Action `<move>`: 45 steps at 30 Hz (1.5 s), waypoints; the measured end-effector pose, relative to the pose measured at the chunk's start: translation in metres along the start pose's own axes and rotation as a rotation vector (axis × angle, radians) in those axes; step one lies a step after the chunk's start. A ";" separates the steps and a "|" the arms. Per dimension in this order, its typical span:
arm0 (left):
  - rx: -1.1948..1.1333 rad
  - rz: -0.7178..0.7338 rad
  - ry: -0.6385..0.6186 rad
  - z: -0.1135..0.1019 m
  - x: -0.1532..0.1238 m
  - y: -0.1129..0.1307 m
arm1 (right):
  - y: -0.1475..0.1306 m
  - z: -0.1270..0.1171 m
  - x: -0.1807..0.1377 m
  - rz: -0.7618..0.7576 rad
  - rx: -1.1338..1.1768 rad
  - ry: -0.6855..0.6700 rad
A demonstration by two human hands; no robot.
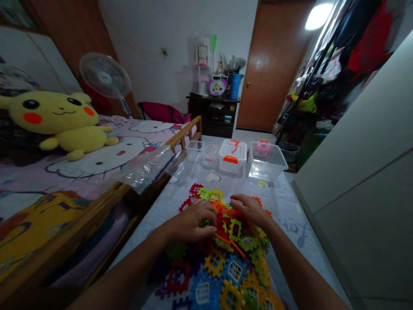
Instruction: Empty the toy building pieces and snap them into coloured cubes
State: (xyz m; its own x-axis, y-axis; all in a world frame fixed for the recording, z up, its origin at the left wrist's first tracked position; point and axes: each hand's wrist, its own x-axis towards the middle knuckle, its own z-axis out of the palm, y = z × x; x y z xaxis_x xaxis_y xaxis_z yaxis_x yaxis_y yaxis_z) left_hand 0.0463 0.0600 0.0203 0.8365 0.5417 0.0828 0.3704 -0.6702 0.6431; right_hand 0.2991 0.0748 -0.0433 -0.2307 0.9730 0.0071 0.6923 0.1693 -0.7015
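Note:
A heap of colourful plastic interlocking building pieces (234, 269) with toothed edges, several with window grids, spreads over the cloth-covered table. My left hand (198, 219) rests at the heap's left side, fingers curled, and a bit of a green interlocking piece (204, 223) shows between thumb and fingers. Over the right side of the heap lies my right hand (250, 209), its fingers stretched and touching the pieces; what is under the palm is hidden. Between the hands are red pieces, a yellow-green frame piece (235, 229) and thin orange strips (230, 242).
Behind the heap stand a lidded clear box (232, 156) with orange latches, an open clear bin (267, 161) and small clear containers (195, 146). A bed with a wooden rail (106, 202) and a yellow plush toy (77, 137) is left; a pale cabinet (361, 172) is right.

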 end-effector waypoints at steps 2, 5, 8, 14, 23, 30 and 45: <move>-0.070 -0.047 0.080 -0.001 -0.004 -0.012 | -0.015 0.004 -0.008 -0.100 0.001 -0.103; -0.014 -0.245 0.313 -0.001 0.003 -0.044 | -0.033 0.008 -0.024 -0.218 -0.026 -0.109; 0.197 -0.511 0.305 0.004 0.020 -0.081 | -0.041 0.007 -0.041 -0.288 0.004 -0.092; 0.198 -0.606 0.171 0.018 0.044 -0.105 | -0.012 -0.013 -0.051 -0.124 0.126 0.004; 0.097 -0.415 0.069 0.018 0.044 -0.078 | 0.049 -0.003 -0.029 0.324 -0.101 0.341; -0.078 -0.229 0.271 0.023 0.031 -0.055 | 0.024 0.020 -0.022 0.190 0.013 0.340; 0.244 -0.118 0.339 0.037 -0.080 0.019 | -0.043 -0.018 -0.140 -0.201 -0.117 0.109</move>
State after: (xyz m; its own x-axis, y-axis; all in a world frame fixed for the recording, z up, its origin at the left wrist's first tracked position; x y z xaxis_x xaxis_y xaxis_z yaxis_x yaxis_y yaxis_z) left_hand 0.0017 -0.0144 -0.0027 0.6176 0.7306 0.2912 0.5744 -0.6720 0.4674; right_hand 0.3144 -0.0660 -0.0016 -0.3012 0.9281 0.2190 0.7157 0.3717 -0.5912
